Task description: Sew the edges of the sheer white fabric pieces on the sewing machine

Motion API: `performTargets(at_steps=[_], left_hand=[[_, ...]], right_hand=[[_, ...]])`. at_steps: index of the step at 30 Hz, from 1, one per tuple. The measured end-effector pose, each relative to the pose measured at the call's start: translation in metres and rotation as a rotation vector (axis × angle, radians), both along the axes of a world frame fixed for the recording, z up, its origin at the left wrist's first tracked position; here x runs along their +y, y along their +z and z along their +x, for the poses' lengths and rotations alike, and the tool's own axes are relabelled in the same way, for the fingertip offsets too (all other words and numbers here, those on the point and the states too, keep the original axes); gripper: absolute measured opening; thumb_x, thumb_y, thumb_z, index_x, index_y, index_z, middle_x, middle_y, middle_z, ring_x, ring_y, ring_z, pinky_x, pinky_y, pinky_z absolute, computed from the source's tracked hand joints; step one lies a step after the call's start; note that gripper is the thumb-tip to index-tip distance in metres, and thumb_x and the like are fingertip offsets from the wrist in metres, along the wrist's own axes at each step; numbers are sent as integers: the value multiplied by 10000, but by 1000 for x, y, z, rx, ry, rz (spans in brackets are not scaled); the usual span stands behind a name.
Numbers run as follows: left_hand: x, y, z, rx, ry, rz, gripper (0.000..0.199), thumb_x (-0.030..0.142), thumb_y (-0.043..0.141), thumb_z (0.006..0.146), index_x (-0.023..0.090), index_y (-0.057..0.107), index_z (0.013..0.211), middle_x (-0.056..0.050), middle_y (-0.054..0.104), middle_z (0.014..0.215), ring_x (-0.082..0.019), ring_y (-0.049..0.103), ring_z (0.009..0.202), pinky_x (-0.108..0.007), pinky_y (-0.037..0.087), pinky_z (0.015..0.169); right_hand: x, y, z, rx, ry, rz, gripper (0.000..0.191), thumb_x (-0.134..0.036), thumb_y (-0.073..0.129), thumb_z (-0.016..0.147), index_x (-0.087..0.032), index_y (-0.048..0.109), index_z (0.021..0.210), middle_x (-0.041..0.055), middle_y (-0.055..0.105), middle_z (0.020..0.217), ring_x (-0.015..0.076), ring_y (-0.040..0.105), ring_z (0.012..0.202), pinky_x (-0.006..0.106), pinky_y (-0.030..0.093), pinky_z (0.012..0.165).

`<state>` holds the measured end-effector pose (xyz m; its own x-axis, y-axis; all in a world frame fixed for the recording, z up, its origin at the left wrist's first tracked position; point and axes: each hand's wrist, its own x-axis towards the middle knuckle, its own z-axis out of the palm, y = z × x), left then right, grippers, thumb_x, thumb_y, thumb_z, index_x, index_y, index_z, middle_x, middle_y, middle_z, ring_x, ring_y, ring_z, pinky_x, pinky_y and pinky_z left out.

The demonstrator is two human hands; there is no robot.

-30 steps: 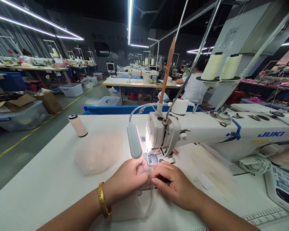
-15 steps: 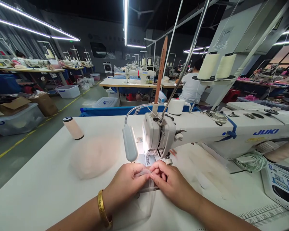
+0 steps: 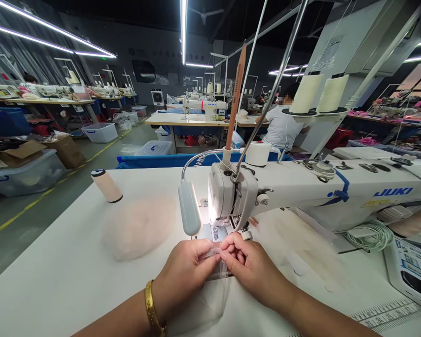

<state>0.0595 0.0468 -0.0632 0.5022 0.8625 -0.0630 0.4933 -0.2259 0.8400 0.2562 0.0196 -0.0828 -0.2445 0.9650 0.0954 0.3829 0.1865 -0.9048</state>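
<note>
A thin, see-through piece of fabric point(image 3: 215, 292) hangs from my fingers over the table's front. My left hand point(image 3: 187, 262), with a gold bangle at the wrist, pinches its upper edge between thumb and fingers. Close against it, my right hand point(image 3: 243, 260) pinches the same edge, thumb tips nearly meeting. Both hands are just in front of the presser foot point(image 3: 215, 231) of a white sewing machine point(image 3: 284, 182); the foot does not touch them. A grey lamp point(image 3: 190, 210) lights the needle area. Part of the fabric is hidden behind my fingers.
To the left lie a heap of sheer peach fabric point(image 3: 140, 229) and a peach thread cone point(image 3: 107, 186). More sheer fabric point(image 3: 308, 248) rests at right, near a coiled pale green cord point(image 3: 370, 236) and a control box point(image 3: 412, 267). A person point(image 3: 282, 124) sits beyond the machine.
Both hands stay pinched on the sheer fabric with only a slight shift of the fingers. The left wrist has moved a little to the right. The view has turned slightly.
</note>
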Motion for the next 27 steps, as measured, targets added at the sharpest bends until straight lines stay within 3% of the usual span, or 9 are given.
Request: performTargets(at_steps=[4,9,14,16,20,27], left_hand=[[-1,0,0,-23,0,-4,285,394,525,927,198,612,739,28,568,682,-150,467,668,-258,345,611],[-2,0,0,21,36,33,314,403,526,906,206,481,665,33,512,639,-148,436,630,-267,321,581],[-2,-2,2,-34,74,129,224,387,566,866,212,530,731,-25,648,808,-194,559,743,-291,405,639],[-2,-2,3,-105,75,77,202,363,591,853,214,525,733,-26,680,847,-196,589,770,-287,432,656],[-3,-1,5,-149,114,-48,221,356,631,834,216,505,717,27,619,718,-151,531,644,-256,404,577],[-4,2,7,-166,122,-111,176,301,649,797,219,502,747,74,514,645,-110,446,541,-227,352,493]], right_hand=[[0,0,0,-47,-14,69,143,-321,546,990,-229,594,891,-22,593,739,162,559,681,272,440,628],[-2,-1,1,-85,-3,151,188,-324,514,1023,-233,608,889,-19,601,727,170,564,682,285,447,655],[-3,-2,2,-116,-16,212,202,-304,518,1028,-237,622,868,-12,639,728,180,597,690,300,462,674],[-3,-2,2,-127,-20,230,204,-299,518,1027,-237,629,867,-10,650,727,183,609,693,302,465,673],[-4,-2,3,-139,-25,251,197,-283,524,1021,-240,633,863,-10,669,740,185,626,703,299,466,669],[-5,-3,3,-154,-23,303,187,-257,542,1020,-238,630,856,-15,691,772,174,632,705,288,452,666]])
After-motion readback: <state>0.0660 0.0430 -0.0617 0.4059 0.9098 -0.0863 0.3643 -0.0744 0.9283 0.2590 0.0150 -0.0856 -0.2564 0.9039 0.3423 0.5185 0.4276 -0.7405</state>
